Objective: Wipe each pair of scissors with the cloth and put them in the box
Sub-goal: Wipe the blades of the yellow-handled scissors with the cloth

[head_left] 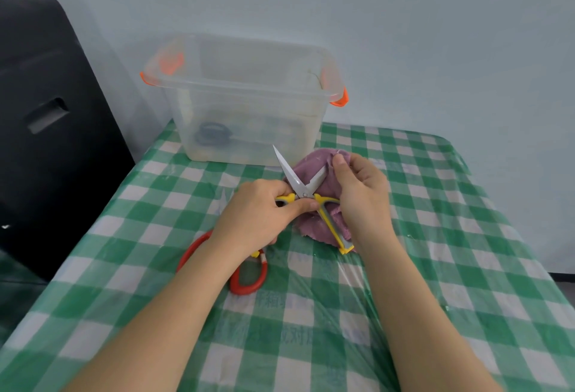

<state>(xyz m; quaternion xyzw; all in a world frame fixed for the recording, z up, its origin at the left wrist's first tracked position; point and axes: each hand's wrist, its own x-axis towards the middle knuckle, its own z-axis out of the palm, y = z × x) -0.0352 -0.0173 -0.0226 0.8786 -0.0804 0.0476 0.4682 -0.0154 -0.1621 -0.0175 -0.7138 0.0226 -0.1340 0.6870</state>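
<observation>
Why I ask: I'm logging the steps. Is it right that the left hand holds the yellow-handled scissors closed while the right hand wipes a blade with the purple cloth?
Not quite: the yellow-handled scissors are open, blades spread, as the head view shows.

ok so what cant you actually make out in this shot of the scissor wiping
- Red scissors, head view: blades hidden under the left hand and forearm.
- Yellow scissors: right blade tip hidden by the purple cloth that the right hand pinches.
- Box: cloudy walls blur the contents; only dark handle loops show.
</observation>
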